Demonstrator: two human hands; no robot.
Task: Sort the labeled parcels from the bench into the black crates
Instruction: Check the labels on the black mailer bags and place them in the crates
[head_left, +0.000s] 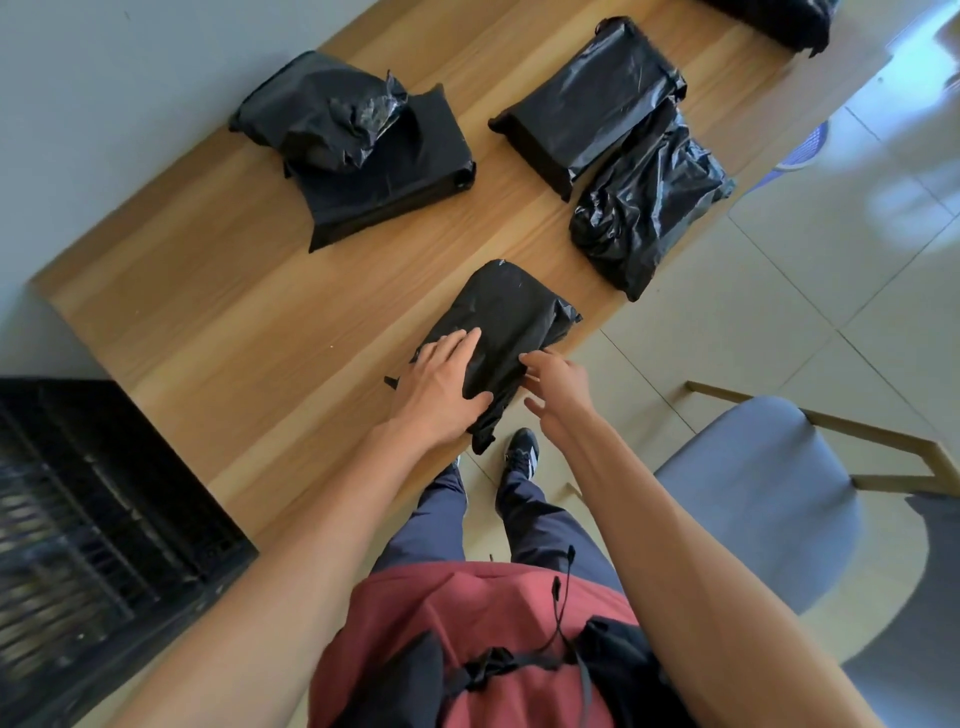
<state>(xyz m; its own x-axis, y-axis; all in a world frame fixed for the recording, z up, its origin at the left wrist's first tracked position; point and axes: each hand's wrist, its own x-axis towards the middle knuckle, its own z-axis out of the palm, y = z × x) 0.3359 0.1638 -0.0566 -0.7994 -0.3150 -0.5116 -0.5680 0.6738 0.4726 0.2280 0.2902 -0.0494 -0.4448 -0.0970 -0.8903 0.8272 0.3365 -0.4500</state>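
Note:
A black plastic-wrapped parcel (506, 317) lies at the near edge of the wooden bench (218, 312). My left hand (441, 387) lies flat on its near end, fingers straight on top and thumb against its side. My right hand (558, 389) touches the parcel's right side with fingers spread and relaxed. Two stacked parcels (363, 150) sit at the far left of the bench. Two more parcels (613, 140) lie at the far right. A black slatted crate (88, 519) stands on the floor to my left. No label is visible on any parcel.
A grey padded chair (763, 493) with a wooden frame stands on the tiled floor to my right. Another black parcel (779, 21) shows at the top edge. The grey wall runs along the bench's left side. My feet are by the bench edge.

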